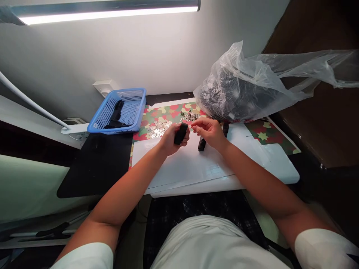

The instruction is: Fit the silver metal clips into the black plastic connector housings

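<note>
My left hand [170, 141] is wrapped round a small black block-shaped part [181, 133], held upright above the white board [171, 168]. Close to its right side, my right hand [210, 131] pinches with thumb and forefinger; whatever is between the fingertips is too small to name. Under and beside the right hand lies a row of black ridged parts [201, 144], partly hidden by that hand. Beyond the hands, a pile of small shiny metal pieces [159, 129] is spread on the patterned sheet, and a second pile of small metal pieces [190, 116] lies farther right.
A blue plastic basket [142, 108] with black parts [119, 110] in it stands at the back left. A clear plastic bag [244, 89] full of dark parts sits at the back right. The patterned sheet [260, 130] covers the table, and a lamp [112, 11] hangs overhead.
</note>
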A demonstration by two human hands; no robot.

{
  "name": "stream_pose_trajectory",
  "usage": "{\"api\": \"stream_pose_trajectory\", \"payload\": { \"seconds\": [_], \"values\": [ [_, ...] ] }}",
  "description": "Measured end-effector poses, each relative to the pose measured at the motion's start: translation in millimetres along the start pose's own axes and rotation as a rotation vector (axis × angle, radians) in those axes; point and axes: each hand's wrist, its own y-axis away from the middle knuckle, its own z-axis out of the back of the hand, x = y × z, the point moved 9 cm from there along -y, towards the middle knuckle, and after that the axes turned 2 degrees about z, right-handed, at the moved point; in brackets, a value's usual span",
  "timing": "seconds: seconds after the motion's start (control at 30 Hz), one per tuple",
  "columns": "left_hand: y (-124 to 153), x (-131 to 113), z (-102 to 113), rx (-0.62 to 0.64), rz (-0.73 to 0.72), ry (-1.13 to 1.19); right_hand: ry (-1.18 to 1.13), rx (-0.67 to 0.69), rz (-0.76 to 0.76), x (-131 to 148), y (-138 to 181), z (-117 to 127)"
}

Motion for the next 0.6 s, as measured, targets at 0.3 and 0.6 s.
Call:
{"api": "stream_pose_trajectory", "payload": {
  "seconds": [0.3, 0.6],
  "values": [
    [5.8, 20.5, -15.5, 0.040, 0.242, 0.127, 0.336, -0.127, 0.399, 40.7, 10.8, 0.7],
    [6.2, 22.1, -20.2, 0.041, 0.263, 0.077, 0.541, -0.113, 0.328, 39.3, 8.4, -1.0]
  ]
}}
